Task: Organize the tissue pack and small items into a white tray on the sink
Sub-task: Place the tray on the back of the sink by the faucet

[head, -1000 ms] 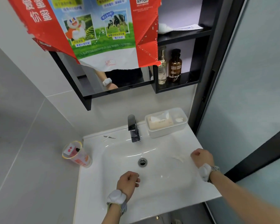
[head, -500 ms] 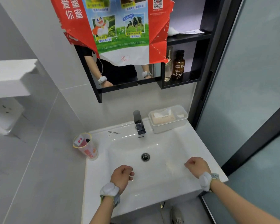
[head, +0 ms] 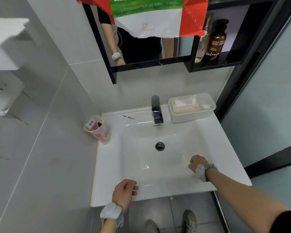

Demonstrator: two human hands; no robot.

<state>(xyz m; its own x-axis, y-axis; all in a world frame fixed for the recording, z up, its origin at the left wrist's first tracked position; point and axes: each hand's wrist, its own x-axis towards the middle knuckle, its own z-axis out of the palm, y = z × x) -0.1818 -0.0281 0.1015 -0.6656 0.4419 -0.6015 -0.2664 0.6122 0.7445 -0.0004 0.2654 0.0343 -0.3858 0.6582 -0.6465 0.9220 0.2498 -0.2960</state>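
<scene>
A beige tissue pack lay in the white plastic tray behind the faucet; loosely curled left hand and right hand held nothing visible. A stray reach could topple the clear cup perched nearby.

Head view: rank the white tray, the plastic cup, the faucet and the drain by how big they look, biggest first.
1. white tray, at the sink's back right corner
2. plastic cup
3. faucet, close to the cup in apparent size, so this order is unsure
4. drain, clearly smallest
</scene>
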